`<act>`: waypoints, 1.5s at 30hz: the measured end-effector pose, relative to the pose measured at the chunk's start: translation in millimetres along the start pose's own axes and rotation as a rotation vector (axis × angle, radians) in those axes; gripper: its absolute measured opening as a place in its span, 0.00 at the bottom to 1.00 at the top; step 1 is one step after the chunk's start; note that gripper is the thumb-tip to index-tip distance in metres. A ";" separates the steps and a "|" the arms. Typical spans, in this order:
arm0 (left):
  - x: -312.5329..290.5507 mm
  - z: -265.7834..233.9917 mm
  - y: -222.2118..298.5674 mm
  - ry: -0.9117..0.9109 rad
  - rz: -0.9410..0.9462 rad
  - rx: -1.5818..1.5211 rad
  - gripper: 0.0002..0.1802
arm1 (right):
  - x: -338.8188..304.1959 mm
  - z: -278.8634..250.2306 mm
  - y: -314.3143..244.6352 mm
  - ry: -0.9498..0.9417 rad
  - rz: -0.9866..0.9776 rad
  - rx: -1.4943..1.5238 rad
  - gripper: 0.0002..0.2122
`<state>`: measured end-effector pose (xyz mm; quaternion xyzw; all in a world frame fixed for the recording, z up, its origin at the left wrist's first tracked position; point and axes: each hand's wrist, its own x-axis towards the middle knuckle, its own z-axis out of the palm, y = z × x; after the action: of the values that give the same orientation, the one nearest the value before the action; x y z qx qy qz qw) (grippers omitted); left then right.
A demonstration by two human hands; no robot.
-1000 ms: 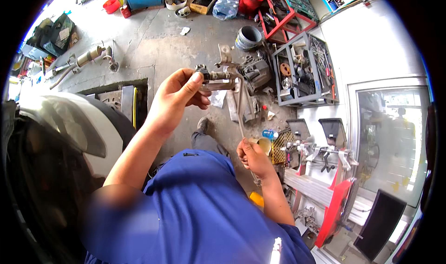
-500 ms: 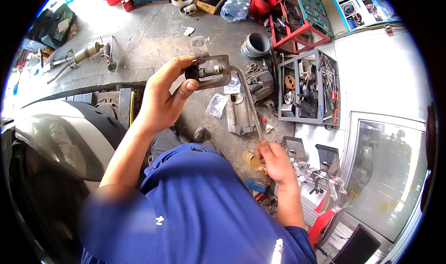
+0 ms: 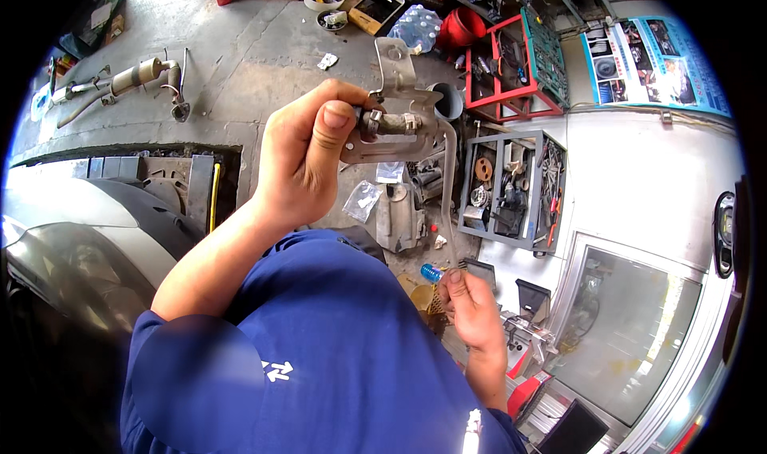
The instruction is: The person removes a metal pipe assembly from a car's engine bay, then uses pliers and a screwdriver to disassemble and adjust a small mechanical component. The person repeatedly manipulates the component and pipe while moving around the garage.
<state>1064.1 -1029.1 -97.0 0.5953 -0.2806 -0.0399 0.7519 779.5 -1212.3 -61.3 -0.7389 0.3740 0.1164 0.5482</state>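
Up in front of my chest, my left hand grips the left end of a grey metal bracket, with thumb and fingers closed around it. A short hose with metal clamps lies inside the bracket's frame. From the bracket's right side a long bent metal pipe runs down toward my right hand. That hand is closed in a pinch on the pipe's lower end. The part of the bracket under my left fingers is hidden.
On the left stands a vehicle's front with its headlight. An exhaust pipe section lies on the floor beyond. To the right are a grey tool tray, a red rack and a glass-paned door. Near the pipe lies a plastic bag.
My left hand and the bracket look larger, and the bracket has turned somewhat. My right hand sits slightly lower, still on the pipe. The whole view has shifted.
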 end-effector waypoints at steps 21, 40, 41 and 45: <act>69.1 -51.8 -28.3 -0.295 -0.230 -0.362 0.30 | 35.2 15.4 -65.3 -0.137 0.126 -0.032 0.25; 79.3 -63.5 -52.6 -0.405 -0.463 -0.866 0.27 | 60.7 38.7 -53.8 0.013 0.093 0.170 0.23; 78.8 -64.7 -53.0 -0.398 -0.479 -0.883 0.27 | 61.8 40.4 -53.6 0.020 0.093 0.169 0.23; 78.4 -69.9 -62.3 -0.418 -0.446 -0.806 0.26 | 62.8 45.7 -52.7 0.031 0.102 0.132 0.22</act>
<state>1179.8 -1016.9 -134.2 0.2824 -0.2534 -0.4229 0.8229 869.8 -1191.7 -76.8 -0.6827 0.4265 0.1078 0.5834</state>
